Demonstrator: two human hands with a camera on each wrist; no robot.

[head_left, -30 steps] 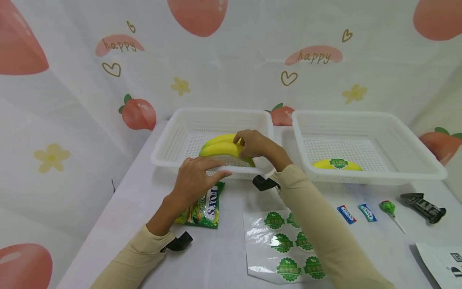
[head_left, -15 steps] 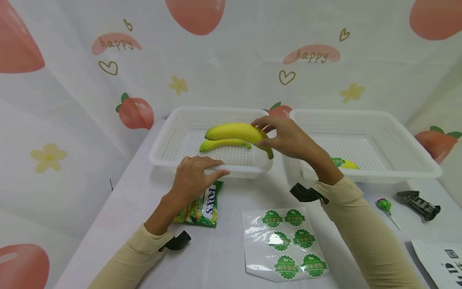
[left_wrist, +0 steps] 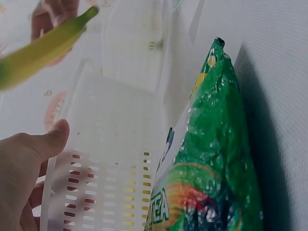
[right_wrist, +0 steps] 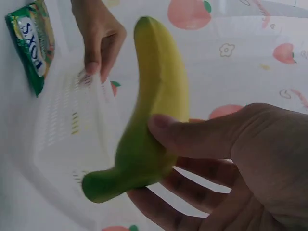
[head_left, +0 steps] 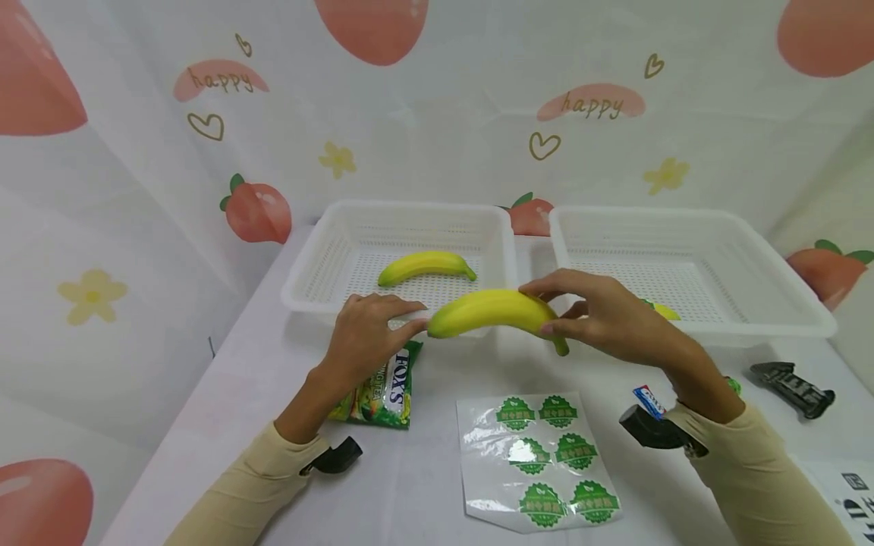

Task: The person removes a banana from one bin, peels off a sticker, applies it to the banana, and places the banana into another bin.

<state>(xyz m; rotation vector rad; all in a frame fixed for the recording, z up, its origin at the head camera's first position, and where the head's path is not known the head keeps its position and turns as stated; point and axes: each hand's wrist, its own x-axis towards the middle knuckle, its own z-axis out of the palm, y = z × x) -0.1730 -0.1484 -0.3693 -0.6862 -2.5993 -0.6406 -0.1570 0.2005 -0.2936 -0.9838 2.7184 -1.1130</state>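
My right hand (head_left: 608,315) pinches a yellow banana (head_left: 492,311) near its stem end, thumb on one side and fingers on the other. The banana is held in the air before the left white basket (head_left: 423,205), its tip pointing left. Another banana (head_left: 426,264) lies inside that basket. My left hand (head_left: 369,330) grips the basket's front rim; in the left wrist view its thumb (left_wrist: 55,139) lies outside the wall and the fingers are behind it. A yellow piece of fruit (head_left: 664,311) in the right white basket (head_left: 683,216) is mostly hidden by my right hand.
A green FOX'S bag (head_left: 392,390) lies below my left hand. A sheet of green stickers (head_left: 539,462) is on the table's middle. Right of it are a small wrapped candy (head_left: 649,400), a mostly hidden lollipop (head_left: 734,385), a black wrapped bar (head_left: 795,390) and a white packet (head_left: 853,493).
My right hand has lifted one banana out of the left basket and carried it right and toward me. The other banana stays behind. My left hand has kept its place on the rim.
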